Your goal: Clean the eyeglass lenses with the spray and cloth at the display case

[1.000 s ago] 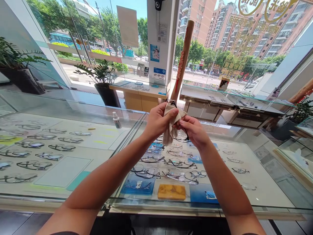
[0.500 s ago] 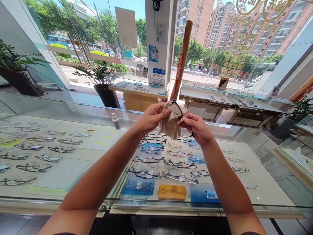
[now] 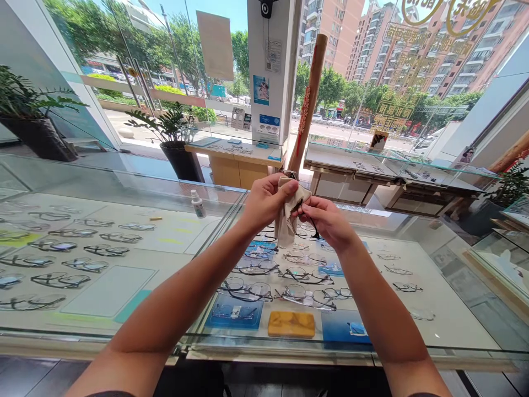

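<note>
Pair of dark-framed glasses and pale cloth, both raised in front of the person above the glass-topped table. The hands are close together, each clamped; whether their fingertips touch cannot be told. The left hand, thumb uppermost, pinches the cloth over part of the frame; the right hand grips the frame at the cloth's right edge. The glasses thus lie between the two hands, their exposed lower part nearer the right. The long axis appears to slant from upper left, at the left fingertips, to lower right, beneath the right fingers, where a dark curved piece points down toward the table. The cloth hides much of the frame, and its exact facing cannot be told.
</note>
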A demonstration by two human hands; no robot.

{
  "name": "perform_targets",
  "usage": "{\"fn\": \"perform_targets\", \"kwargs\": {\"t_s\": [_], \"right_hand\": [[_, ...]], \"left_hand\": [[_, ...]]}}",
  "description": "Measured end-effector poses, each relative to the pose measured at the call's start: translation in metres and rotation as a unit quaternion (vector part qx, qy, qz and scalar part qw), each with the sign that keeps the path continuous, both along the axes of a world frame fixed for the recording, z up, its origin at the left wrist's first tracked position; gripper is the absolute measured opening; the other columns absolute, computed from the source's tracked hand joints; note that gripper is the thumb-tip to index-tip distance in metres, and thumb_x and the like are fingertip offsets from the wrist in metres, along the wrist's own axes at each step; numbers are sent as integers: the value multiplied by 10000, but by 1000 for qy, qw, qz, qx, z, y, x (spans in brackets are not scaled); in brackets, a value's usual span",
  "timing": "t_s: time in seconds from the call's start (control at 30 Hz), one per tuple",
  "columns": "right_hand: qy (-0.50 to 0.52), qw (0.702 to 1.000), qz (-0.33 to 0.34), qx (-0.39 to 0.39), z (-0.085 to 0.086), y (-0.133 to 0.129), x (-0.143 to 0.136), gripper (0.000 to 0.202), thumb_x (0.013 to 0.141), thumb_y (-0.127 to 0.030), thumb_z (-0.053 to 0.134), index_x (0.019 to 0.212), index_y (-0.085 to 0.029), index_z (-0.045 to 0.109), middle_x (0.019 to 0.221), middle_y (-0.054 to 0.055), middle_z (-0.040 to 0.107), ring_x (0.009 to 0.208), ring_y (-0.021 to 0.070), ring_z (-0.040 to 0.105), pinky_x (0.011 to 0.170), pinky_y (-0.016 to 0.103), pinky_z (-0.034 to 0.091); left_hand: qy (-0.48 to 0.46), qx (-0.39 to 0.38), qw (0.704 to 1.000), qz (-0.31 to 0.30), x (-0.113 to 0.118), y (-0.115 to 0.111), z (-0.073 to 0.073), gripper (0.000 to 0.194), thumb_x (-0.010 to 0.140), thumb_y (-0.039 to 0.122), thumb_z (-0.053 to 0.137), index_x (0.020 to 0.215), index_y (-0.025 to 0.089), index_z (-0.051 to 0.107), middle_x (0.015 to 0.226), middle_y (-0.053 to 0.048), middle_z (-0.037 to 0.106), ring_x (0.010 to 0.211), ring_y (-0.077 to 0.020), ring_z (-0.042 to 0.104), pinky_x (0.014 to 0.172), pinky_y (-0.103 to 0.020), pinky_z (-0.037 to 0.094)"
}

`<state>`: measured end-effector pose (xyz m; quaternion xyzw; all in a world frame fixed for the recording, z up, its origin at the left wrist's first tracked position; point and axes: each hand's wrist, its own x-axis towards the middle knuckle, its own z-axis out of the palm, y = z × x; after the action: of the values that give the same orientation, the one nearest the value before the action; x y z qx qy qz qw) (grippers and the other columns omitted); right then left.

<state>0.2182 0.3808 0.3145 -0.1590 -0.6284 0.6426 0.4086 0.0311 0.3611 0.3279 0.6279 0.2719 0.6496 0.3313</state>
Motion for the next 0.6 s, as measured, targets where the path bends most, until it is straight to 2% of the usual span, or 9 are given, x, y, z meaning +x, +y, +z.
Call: {"fn": "perform_targets", "kwargs": {"t_s": [0.1, 0.27, 0.37, 0.5, 0.6], "right_hand": [[-7, 1000, -13, 7, 4, 1, 4, 326, 777, -504, 945, 828, -223, 789, 888, 36, 767, 854, 173, 640, 789, 319, 483], [-1, 999, -31, 11, 13, 2, 16, 318, 780, -494, 940, 812, -217, 788, 889, 44, 762, 882, 176, 642, 819, 310, 489], [13, 999, -30, -13, 13, 1, 16, 319, 762, -477, 958, 805, -210, 788, 889, 41, 755, 866, 163, 630, 811, 294, 490], [39, 998, -24, -53, 8, 0, 7, 352, 705, -461, 999, 820, -198, 795, 867, 20, 727, 788, 136, 584, 761, 282, 485], [38, 998, -16, -51, 1, -1, -2, 380, 705, -479, 998, 890, -200, 820, 876, 24, 743, 791, 144, 591, 742, 289, 475]], "left_hand": [[27, 23, 999, 18, -5, 2, 2, 503, 952, 603, 766, 740, 155, 678, 682, -19, 614, 608, -118, 514, 551, -241, 403], [27, -20, 993, -114, -13, 5, 3, 420, 940, 568, 800, 956, 148, 783, 879, -73, 747, 739, -150, 634, 676, -254, 512], [-8, -42, 987, -153, -8, 5, 1, 390, 875, 462, 894, 1102, 163, 787, 960, -74, 778, 785, -149, 680, 728, -247, 552], [-70, -58, 988, -128, 4, 3, -4, 504, 740, 340, 1000, 1150, 171, 759, 1031, -72, 800, 849, -161, 723, 789, -254, 592], [-95, -71, 989, -93, 9, 2, -5, 469, 722, 394, 1008, 1027, 163, 737, 888, -32, 774, 720, -134, 687, 688, -242, 577]]}}
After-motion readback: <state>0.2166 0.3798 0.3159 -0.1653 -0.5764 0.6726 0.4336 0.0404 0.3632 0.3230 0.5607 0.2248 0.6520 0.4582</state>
